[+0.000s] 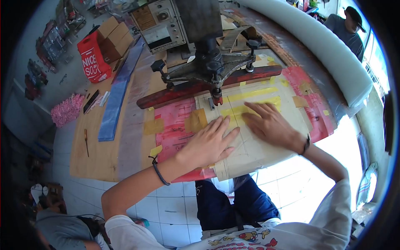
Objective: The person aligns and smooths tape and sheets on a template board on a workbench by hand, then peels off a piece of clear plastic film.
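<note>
My left hand (208,143) lies flat with its fingers spread on a cream sheet (237,154) marked with drawn lines. Yellow tape strips (254,95) cross the upper part of this sheet, and my right hand (271,125) rests over them, slightly blurred, fingers apart. Neither hand holds anything. Pink-red sheeting (171,125) shows on both sides of the cream sheet. Just above my hands stands a machine head with a red tip (217,99), beside a small metal piece (211,104). Behind the tip runs a dark red bar (179,92).
A control box (160,25) hangs above. Blue strips (113,108), a screwdriver (86,141) and a red bag (92,58) lie to the left. A large white roll (325,46) spans the back right. One person (348,33) is at the right, another (68,229) at lower left.
</note>
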`<state>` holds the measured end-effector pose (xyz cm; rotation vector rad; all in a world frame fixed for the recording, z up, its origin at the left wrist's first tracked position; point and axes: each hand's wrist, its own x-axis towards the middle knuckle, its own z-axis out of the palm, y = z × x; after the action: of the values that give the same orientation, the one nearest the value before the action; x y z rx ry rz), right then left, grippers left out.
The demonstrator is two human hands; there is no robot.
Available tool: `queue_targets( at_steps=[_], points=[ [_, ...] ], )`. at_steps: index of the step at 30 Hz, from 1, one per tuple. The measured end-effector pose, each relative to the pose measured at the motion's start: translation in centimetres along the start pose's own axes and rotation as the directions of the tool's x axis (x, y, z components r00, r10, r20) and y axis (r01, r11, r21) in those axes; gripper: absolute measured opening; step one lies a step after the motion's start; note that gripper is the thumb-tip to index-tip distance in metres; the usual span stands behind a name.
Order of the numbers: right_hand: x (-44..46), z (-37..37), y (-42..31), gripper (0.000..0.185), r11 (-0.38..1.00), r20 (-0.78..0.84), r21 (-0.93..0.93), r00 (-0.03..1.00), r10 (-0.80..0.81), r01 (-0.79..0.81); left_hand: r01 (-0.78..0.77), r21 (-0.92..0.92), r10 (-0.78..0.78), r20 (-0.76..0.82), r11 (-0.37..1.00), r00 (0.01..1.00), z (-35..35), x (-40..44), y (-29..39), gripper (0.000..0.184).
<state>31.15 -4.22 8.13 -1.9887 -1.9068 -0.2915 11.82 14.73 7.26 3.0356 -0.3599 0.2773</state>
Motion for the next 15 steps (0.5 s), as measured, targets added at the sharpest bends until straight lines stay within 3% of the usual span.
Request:
queue_targets(
  at_steps=[2,5,9,12,15],
  points=[
    [-3.5,0.1,-1.6,0.037,0.99,-0.01,0.077,0.993,0.118,-0.117,0.014,0.059,-0.016,0.035,0.998,0.999,-0.2,-1.4,1.7,0.074],
    [-7.8,0.1,-4.1,0.048,0.969,-0.081,-0.129,0.976,0.202,-0.212,0.067,-0.151,-0.061,0.042,0.986,0.997,-0.7,-3.5,5.2,0.08],
    [-9.3,1.7,-6.3,0.076,0.948,-0.189,-0.066,0.937,0.295,-0.312,0.14,-0.117,-0.15,-0.078,0.983,0.986,1.8,-4.4,8.9,0.089],
    [-9.3,1.7,-6.4,0.078,0.947,-0.19,-0.039,0.933,0.307,-0.319,0.288,-0.016,-0.287,-0.124,0.958,0.95,3.2,-4.0,10.5,0.088],
    [-9.5,2.0,-6.7,0.078,0.941,-0.204,-0.023,0.923,0.327,-0.338,0.403,-0.056,-0.403,-0.263,0.913,0.877,5.0,-3.6,12.1,0.081]
  ],
)
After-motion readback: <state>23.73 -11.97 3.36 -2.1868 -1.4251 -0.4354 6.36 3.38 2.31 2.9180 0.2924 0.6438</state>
